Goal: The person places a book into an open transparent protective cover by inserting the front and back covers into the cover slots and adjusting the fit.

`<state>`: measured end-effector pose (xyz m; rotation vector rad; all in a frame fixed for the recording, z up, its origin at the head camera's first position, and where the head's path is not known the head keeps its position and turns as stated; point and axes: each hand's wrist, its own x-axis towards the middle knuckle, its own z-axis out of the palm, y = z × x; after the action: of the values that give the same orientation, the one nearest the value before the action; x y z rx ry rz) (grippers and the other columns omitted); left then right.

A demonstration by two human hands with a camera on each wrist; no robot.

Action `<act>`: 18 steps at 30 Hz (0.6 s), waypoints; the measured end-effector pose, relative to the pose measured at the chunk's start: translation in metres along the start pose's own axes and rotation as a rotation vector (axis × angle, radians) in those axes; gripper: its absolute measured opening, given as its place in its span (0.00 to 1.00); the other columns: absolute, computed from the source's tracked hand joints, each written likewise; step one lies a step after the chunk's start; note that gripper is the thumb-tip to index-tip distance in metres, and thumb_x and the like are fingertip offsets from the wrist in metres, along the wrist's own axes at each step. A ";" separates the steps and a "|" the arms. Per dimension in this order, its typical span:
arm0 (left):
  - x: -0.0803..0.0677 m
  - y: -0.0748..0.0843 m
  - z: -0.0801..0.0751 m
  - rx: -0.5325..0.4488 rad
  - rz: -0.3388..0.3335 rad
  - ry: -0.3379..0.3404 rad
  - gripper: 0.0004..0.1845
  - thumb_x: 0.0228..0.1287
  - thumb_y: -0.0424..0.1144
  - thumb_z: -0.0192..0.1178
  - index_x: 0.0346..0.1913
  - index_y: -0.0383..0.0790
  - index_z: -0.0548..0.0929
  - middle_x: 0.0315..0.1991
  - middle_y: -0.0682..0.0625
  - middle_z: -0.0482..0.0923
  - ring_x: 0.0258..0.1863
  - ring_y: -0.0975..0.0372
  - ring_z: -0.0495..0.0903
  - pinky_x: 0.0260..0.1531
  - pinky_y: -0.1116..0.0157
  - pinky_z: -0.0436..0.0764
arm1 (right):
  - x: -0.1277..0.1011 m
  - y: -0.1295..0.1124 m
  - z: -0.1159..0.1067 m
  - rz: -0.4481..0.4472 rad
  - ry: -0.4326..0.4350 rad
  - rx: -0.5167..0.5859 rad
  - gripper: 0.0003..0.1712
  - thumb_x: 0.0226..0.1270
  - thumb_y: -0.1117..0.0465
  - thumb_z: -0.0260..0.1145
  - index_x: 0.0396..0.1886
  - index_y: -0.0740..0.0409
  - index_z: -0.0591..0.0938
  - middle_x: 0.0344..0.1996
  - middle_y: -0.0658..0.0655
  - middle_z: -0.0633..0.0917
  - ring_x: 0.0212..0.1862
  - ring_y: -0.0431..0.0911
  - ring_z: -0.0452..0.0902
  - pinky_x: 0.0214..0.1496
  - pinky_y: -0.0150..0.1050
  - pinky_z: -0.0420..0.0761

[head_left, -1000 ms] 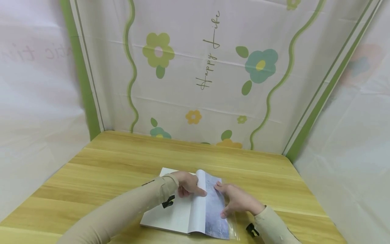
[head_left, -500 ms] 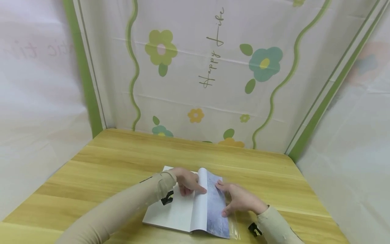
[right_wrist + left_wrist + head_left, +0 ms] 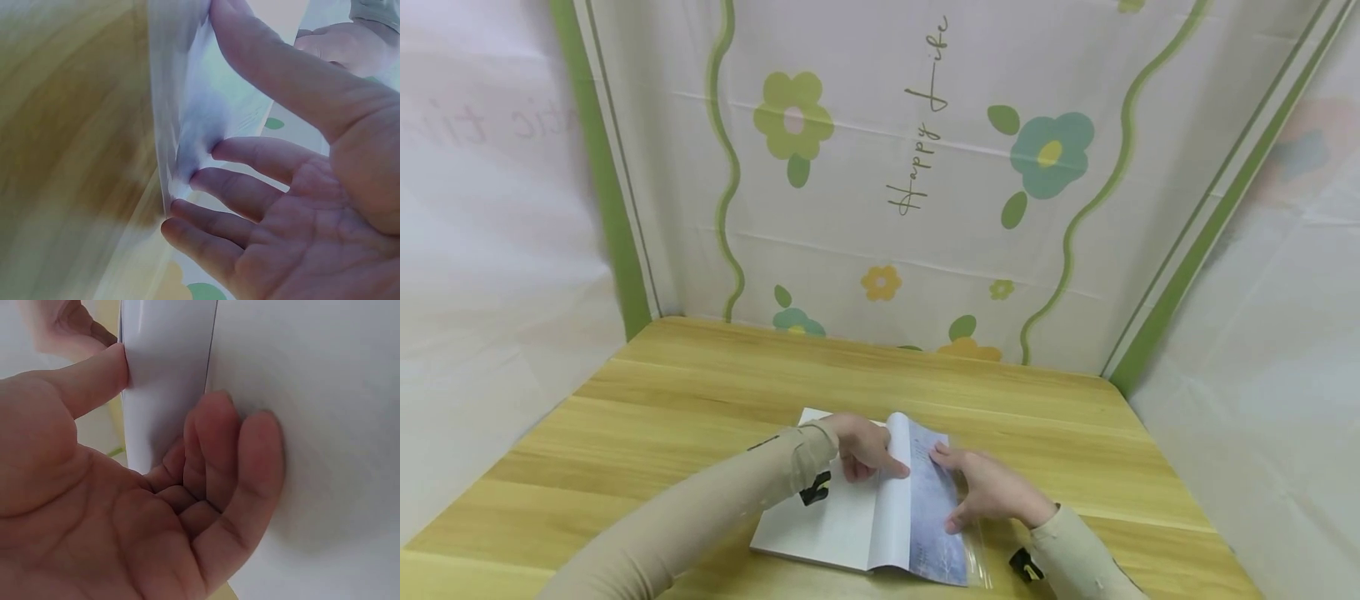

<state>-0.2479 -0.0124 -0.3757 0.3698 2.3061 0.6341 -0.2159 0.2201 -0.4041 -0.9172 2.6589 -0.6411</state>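
A book lies open on the table, its white page (image 3: pixel 820 533) to the left. At the right, its bluish-purple cover (image 3: pixel 928 517) curls over, leaving a white rolled fold (image 3: pixel 891 521) along the middle. Clear plastic film (image 3: pixel 976 562) sticks out past the cover's right edge. My left hand (image 3: pixel 863 446) is at the fold; in the left wrist view its thumb presses the fold's edge while the other fingers curl in over the white page (image 3: pixel 337 425). My right hand (image 3: pixel 996 492) spreads over the cover's right side, fingertips and thumb touching along the plastic film (image 3: pixel 172 81).
The wooden table (image 3: pixel 662 400) extends around the book. A white curtain (image 3: pixel 850 208) with flower prints hangs behind it, with more curtains at both sides. Black clips are at both wrists, one (image 3: pixel 815 489) close over the white page.
Both hands keep their places on the book. The view has shifted slightly, and the book and hands stand almost as before.
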 end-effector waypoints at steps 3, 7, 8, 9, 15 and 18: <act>0.000 0.002 0.001 0.035 -0.009 0.012 0.22 0.67 0.57 0.61 0.33 0.38 0.76 0.21 0.48 0.70 0.18 0.61 0.68 0.22 0.65 0.76 | 0.000 0.000 0.000 -0.005 0.002 -0.003 0.57 0.35 0.56 0.85 0.67 0.71 0.69 0.69 0.69 0.66 0.67 0.67 0.62 0.67 0.60 0.62; -0.001 0.003 0.002 0.048 -0.009 0.019 0.23 0.67 0.57 0.61 0.32 0.38 0.76 0.19 0.48 0.69 0.17 0.62 0.67 0.22 0.64 0.76 | -0.001 -0.001 -0.001 -0.010 -0.001 -0.003 0.57 0.36 0.55 0.85 0.67 0.71 0.70 0.68 0.69 0.66 0.67 0.67 0.62 0.67 0.60 0.62; -0.001 0.003 0.002 0.045 -0.005 0.016 0.23 0.67 0.57 0.61 0.32 0.38 0.76 0.19 0.48 0.69 0.17 0.62 0.66 0.21 0.65 0.75 | -0.002 -0.001 -0.002 -0.010 -0.002 0.001 0.57 0.36 0.55 0.85 0.67 0.71 0.70 0.68 0.69 0.66 0.67 0.67 0.62 0.67 0.60 0.62; 0.000 0.003 0.001 0.038 0.003 0.008 0.23 0.67 0.57 0.61 0.32 0.38 0.76 0.18 0.49 0.68 0.16 0.62 0.66 0.21 0.65 0.75 | -0.002 -0.001 -0.002 -0.010 -0.003 0.004 0.57 0.36 0.56 0.84 0.67 0.71 0.69 0.69 0.69 0.66 0.67 0.67 0.62 0.67 0.60 0.62; 0.002 -0.006 -0.003 -0.034 0.056 -0.058 0.20 0.69 0.55 0.59 0.36 0.39 0.74 0.23 0.49 0.69 0.21 0.62 0.68 0.22 0.65 0.75 | 0.000 0.002 -0.002 -0.018 -0.008 0.027 0.57 0.38 0.55 0.84 0.68 0.70 0.69 0.69 0.69 0.65 0.68 0.67 0.61 0.68 0.60 0.60; 0.002 -0.009 -0.005 -0.065 0.057 -0.076 0.20 0.69 0.53 0.60 0.40 0.37 0.73 0.29 0.47 0.71 0.26 0.60 0.71 0.27 0.64 0.78 | 0.000 0.002 -0.001 -0.021 -0.011 0.029 0.57 0.38 0.55 0.84 0.69 0.70 0.68 0.69 0.68 0.65 0.68 0.66 0.60 0.68 0.60 0.60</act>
<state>-0.2535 -0.0204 -0.3788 0.4228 2.2043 0.7098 -0.2180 0.2219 -0.4042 -0.9391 2.6262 -0.6761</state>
